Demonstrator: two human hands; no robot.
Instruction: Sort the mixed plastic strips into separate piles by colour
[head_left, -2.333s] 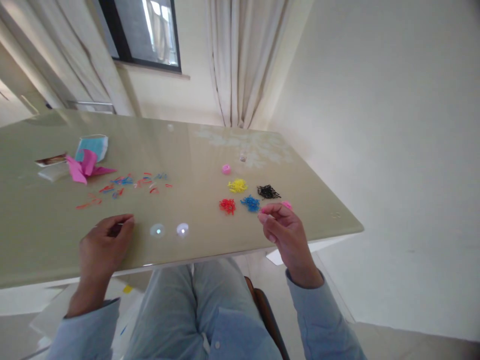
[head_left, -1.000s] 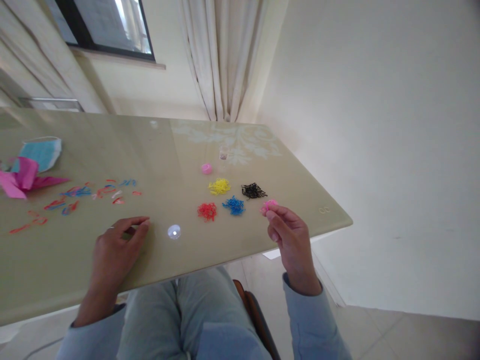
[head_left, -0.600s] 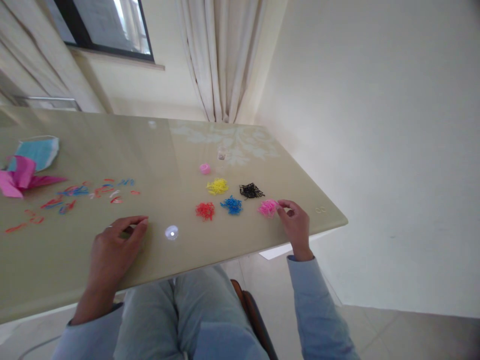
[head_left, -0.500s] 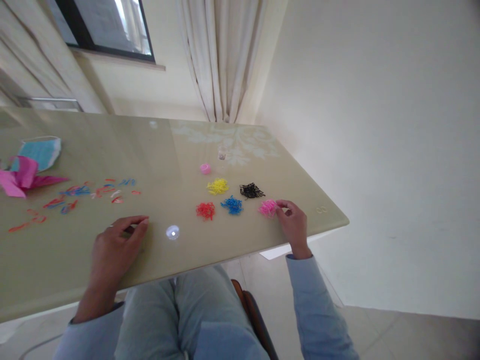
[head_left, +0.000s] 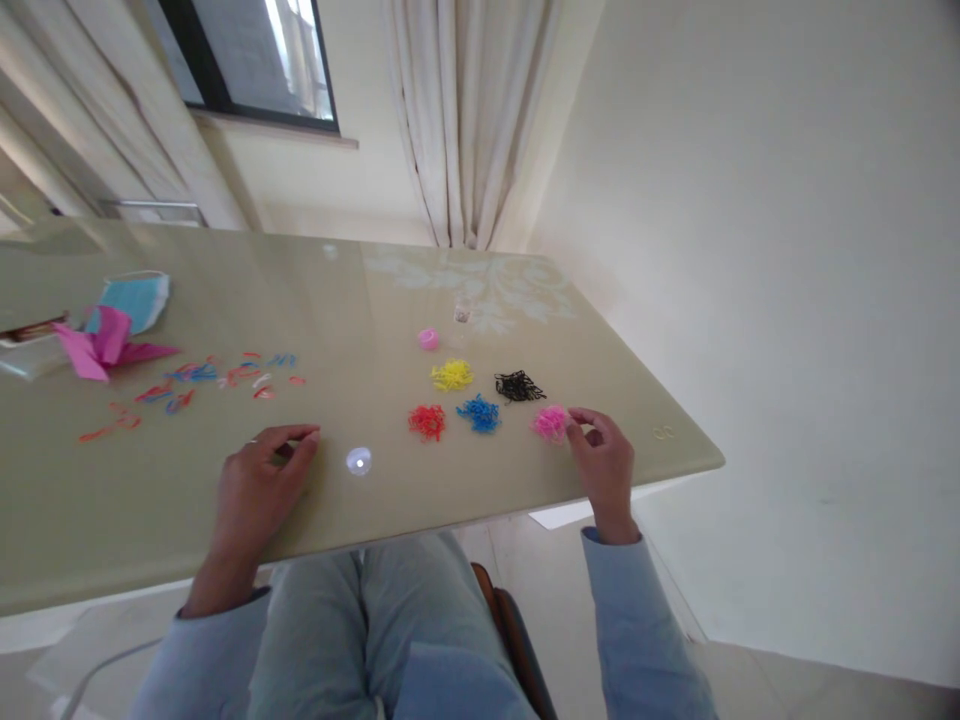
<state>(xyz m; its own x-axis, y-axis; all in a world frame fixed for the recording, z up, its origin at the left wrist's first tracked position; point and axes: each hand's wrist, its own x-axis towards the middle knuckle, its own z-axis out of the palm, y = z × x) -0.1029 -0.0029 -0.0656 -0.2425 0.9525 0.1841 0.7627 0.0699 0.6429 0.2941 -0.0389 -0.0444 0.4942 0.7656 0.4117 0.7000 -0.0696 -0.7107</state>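
Note:
At the right, my right hand (head_left: pixel 604 457) has its thumb and forefinger closed at the edge of the pink pile (head_left: pixel 550 424); what they pinch is too small to make out. My left hand (head_left: pixel 262 485) rests on the table with thumb and forefinger tips together, and anything between them is hidden. Left of the pink pile lie a blue pile (head_left: pixel 480 414) and a red pile (head_left: pixel 427 423) of small bands. Behind these are a yellow pile (head_left: pixel 452 375) and a black pile (head_left: pixel 518 386).
Loose red and blue bands (head_left: pixel 193 373) are scattered at left, near a pink folded paper (head_left: pixel 105 345) and a blue mask (head_left: pixel 135 300). A small pink object (head_left: pixel 428 339) sits behind the yellow pile. The table's front edge (head_left: pixel 450 525) runs before my legs.
The view has turned slightly left, so everything on the table appears further right. A container at the far left has come into view. Both hands keep about the same pose.

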